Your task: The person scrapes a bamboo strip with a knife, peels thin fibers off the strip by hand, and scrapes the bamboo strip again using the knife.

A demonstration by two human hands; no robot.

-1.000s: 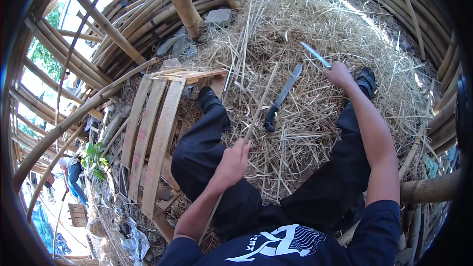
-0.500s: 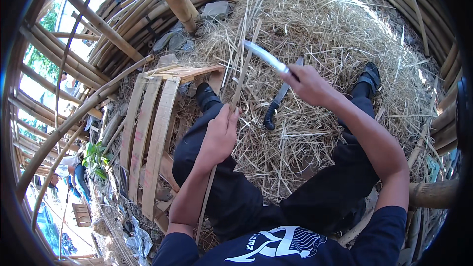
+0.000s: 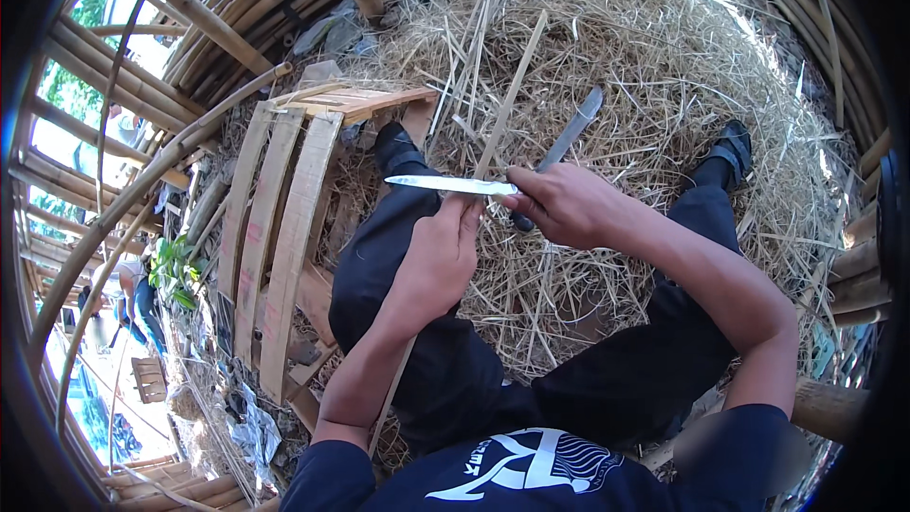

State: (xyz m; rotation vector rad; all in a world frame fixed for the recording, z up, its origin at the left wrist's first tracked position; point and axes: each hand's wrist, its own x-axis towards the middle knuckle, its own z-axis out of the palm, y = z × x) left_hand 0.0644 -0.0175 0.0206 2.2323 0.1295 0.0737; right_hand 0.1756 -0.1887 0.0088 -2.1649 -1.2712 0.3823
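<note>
My left hand (image 3: 438, 264) is closed around a long thin bamboo strip (image 3: 512, 95), which runs from beside my left forearm up and away over the shavings. In my right hand (image 3: 564, 204) is a knife (image 3: 453, 184) with a bright blade. That blade lies across the strip just beyond my left fingers, its tip pointing left. A second, larger knife (image 3: 573, 127) rests on the shavings behind my right hand; its dark handle is mostly hidden by that hand.
Pale bamboo shavings (image 3: 645, 66) cover the ground between my legs and beyond. A slatted wooden crate (image 3: 294, 237) stands by my left leg. Several loose strips (image 3: 482, 24) lie ahead. Bamboo poles (image 3: 223, 24) are stacked at the left and right. Another person (image 3: 133, 289) bends over at far left.
My right hand has come down and toward me, bringing the knife from the strip's far part to just past my left hand. The blade has swung to point left.
</note>
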